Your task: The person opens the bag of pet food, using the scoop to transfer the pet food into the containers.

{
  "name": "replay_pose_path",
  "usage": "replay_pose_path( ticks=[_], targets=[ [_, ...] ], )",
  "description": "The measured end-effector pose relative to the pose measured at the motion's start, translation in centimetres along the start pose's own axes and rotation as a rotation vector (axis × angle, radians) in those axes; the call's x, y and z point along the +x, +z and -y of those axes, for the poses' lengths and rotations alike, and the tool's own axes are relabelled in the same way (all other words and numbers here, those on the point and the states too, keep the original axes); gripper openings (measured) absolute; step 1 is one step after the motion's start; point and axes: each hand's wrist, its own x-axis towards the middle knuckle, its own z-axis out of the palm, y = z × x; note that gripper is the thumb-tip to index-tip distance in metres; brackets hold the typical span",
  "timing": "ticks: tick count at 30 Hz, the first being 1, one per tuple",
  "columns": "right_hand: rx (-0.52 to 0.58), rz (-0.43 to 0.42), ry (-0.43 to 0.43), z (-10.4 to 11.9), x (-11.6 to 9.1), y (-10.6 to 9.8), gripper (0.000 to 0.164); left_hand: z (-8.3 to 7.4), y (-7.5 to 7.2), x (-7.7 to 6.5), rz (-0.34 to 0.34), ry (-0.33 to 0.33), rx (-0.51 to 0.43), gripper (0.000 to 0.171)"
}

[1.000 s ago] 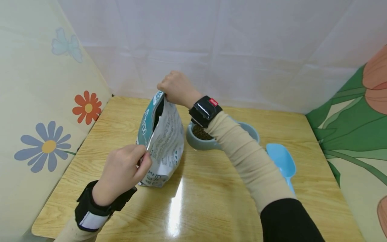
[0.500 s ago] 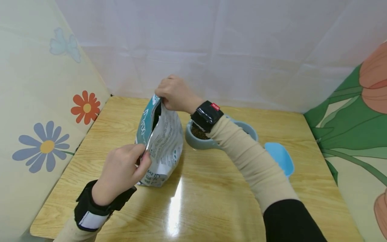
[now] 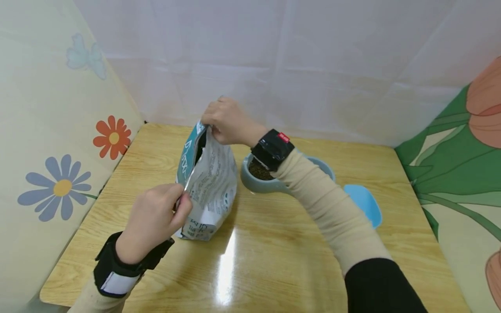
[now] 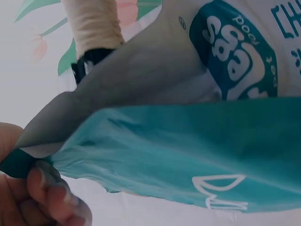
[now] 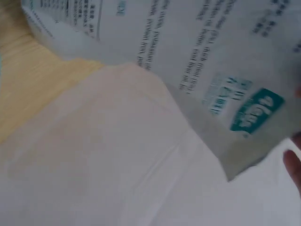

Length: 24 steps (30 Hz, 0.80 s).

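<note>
A teal and silver-white pet food bag [image 3: 214,184] stands on the table, its top gaping in a narrow dark slit. My left hand [image 3: 154,217] pinches the near corner of the bag's mouth between thumb and fingers. At the far corner, my right hand [image 3: 232,121] grips the top edge from above. In the left wrist view, the teal panel of the bag [image 4: 188,150] stretches away from my curled fingers [image 4: 61,197]. The right wrist view has the bag's printed back [image 5: 164,42], with only a few fingertips showing at the right edge. What the bag contains is hidden.
Behind my right wrist is a blue-grey double bowl [image 3: 264,186], with brown kibble [image 3: 258,170] in its left side. A light blue scoop [image 3: 365,204] lies to the right, partly behind my sleeve. A white sheet [image 3: 332,74] hangs behind the wooden table [image 3: 274,261].
My right hand has come down slightly, with its end of the bag's mouth. My left hand has shifted a little left. The scoop's handle is now hidden by my right sleeve.
</note>
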Motion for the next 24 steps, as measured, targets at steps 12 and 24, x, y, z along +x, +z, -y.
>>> replay_pose_path(
  ticks=[12, 24],
  targets=[
    [0.084, 0.236, -0.139, 1.5, 0.6, -2.6, 0.030, 0.3, 0.0, 0.1, 0.004, -0.020, 0.022, 0.025],
    [-0.171, 0.272, -0.163, 1.9, 0.8, -2.6, 0.015, -2.1, 1.1, 0.9, -0.043, -0.150, 0.221, 0.027]
  ],
)
